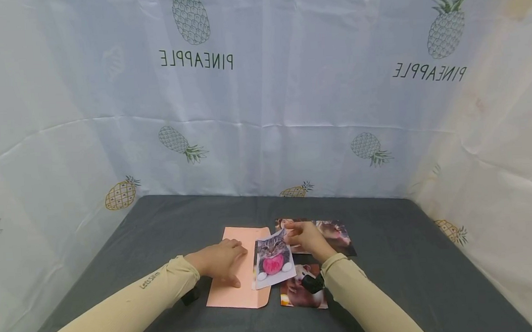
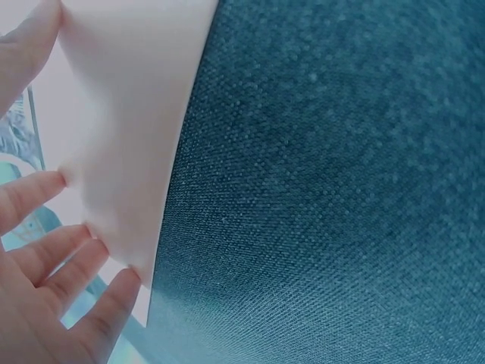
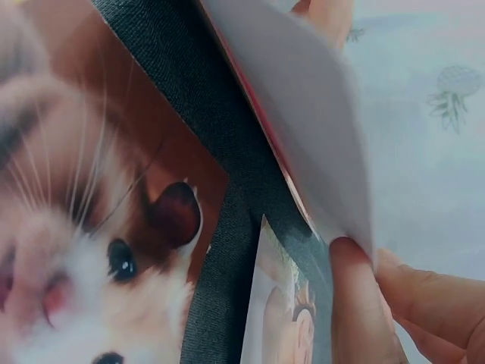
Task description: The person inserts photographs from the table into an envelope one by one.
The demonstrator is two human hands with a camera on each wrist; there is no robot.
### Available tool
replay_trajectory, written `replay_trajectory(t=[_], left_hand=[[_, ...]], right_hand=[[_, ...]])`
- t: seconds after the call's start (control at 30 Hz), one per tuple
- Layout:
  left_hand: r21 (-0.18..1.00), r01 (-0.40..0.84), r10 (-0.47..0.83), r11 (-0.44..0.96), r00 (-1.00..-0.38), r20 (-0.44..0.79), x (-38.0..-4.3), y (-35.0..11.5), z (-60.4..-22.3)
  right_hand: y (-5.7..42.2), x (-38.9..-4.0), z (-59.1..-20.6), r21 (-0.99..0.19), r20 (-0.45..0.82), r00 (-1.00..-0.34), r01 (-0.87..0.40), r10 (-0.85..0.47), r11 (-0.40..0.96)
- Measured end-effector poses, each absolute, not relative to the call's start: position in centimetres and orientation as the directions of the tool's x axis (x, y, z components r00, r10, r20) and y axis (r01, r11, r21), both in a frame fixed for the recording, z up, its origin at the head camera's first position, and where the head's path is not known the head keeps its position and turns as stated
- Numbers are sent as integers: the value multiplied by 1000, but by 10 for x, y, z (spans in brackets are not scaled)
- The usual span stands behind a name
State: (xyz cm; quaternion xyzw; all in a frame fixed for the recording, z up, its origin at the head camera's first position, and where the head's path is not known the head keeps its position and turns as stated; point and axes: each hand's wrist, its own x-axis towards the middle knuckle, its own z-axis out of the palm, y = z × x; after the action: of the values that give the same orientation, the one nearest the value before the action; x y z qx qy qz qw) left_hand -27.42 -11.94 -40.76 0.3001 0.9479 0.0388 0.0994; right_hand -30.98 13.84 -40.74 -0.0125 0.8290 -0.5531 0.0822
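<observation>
A pink envelope [image 1: 238, 297] lies flat, with my left hand [image 1: 218, 261] resting on it, fingers spread. In the left wrist view the fingertips touch the pale envelope [image 2: 125, 98] near its edge. My right hand [image 1: 306, 237] pinches the top right corner of a cat photo [image 1: 270, 262], which shows a grey tabby with a pink heart. This photo is tilted and overlaps the envelope's right part; a sliver of another picture shows at its lower left edge. In the right wrist view, thumb and fingers grip the photo's white back [image 3: 318, 129].
A hamster photo [image 1: 298, 296] lies below the right hand. More photos [image 1: 340, 237] lie behind that hand, partly hidden by it. Everything rests on a dark grey cloth-covered table [image 1: 183, 214]. A white pineapple-print curtain [image 1: 267, 86] hangs behind and at the sides.
</observation>
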Motion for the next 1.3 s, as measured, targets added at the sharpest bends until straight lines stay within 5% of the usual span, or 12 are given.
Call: replay_trajectory(t=[1.3], left_hand=[[115,552,564,826,-808,-170,-275,-118,-409]], right_hand=[[153,-283,-400,-922,-184,-946,72,-268,381]])
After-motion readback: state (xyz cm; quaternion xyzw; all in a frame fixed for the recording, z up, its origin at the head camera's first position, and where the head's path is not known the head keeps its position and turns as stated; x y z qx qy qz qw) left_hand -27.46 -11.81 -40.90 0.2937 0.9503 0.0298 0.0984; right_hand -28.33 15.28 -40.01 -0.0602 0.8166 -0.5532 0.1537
